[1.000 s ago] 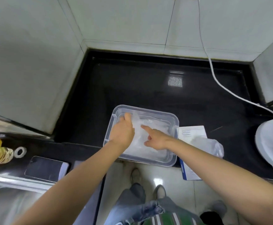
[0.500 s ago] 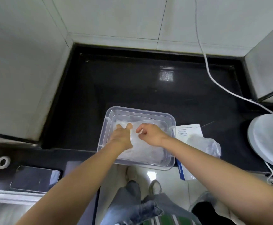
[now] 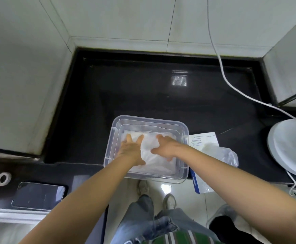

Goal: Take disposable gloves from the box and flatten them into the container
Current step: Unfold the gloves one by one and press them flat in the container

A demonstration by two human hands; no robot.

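Clear plastic container (image 3: 149,119) sits at the near edge of the black table (image 3: 143,88), long axis left-right across me. Translucent white gloves (image 3: 151,154) lie inside it, directly under both palms. Left grip (image 3: 132,149): fingers spread, flat, pressing the pile in the container's left half. Right grip (image 3: 165,147): palm down on the right half, fingers look mostly straight, pinching nothing. Glove box (image 3: 203,139) is just beside the container's right wall; can't tell if touching. Loose gloves (image 3: 222,154) spill from its far side. Right grip is nearer the box, so probably it fetches next. Writing: blue hand outline on the box top, no legible words.
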